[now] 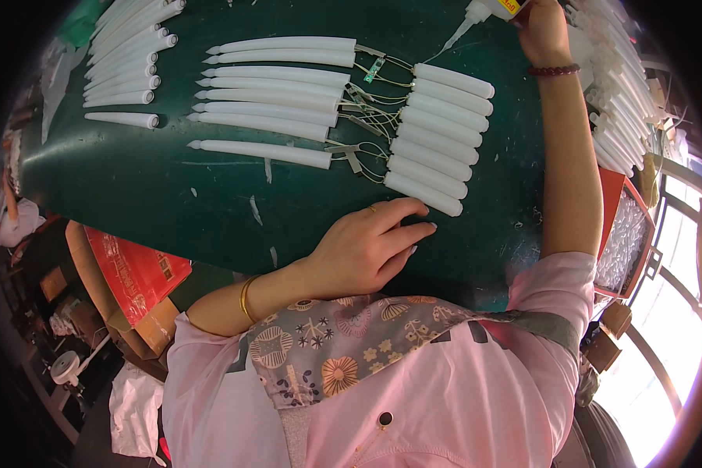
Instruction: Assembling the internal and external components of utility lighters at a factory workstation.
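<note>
My right hand (544,33), at the far right of the table, grips a white glue bottle (482,11) with a yellow and red label. Its clear, thin nozzle (462,33) slants down to the left, its tip just above the far end of a row of short white tubes (441,129). My left hand (370,243) lies on the table with its fingers apart, beside the nearest tube and holding nothing. Thin wires and small circuit boards (374,69) join these tubes to several long white candle sticks (277,82) with flame-shaped tips.
More white candle sticks (125,70) lie in a stack at the far left of the green table (148,187). Another pile of white sticks (620,117) is at the right, above a red box (620,234) with clear pieces. A carton with red plastic (136,269) stands left below the table edge.
</note>
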`<action>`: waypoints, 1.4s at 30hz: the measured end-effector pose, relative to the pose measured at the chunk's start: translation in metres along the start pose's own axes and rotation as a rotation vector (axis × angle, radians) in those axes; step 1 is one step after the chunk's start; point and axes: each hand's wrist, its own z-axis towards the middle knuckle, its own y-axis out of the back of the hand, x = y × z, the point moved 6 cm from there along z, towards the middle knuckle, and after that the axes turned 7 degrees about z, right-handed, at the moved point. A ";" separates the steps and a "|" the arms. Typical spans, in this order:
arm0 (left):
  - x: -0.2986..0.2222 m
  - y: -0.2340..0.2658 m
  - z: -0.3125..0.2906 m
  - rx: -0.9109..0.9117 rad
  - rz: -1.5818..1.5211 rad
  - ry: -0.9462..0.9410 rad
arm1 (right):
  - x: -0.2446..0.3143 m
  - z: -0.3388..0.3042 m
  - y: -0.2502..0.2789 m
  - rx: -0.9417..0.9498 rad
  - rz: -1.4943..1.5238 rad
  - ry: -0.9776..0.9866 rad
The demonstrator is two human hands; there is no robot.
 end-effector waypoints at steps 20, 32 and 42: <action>-0.005 0.000 0.000 0.030 -0.030 0.023 | -0.066 -0.022 0.115 -0.003 1.362 -0.469; -0.013 0.005 0.001 0.063 -0.060 0.016 | -0.062 -0.008 0.119 -0.313 1.830 -0.552; -0.007 0.052 -0.014 -0.079 0.082 0.027 | -0.002 -0.195 0.009 0.047 0.202 -0.273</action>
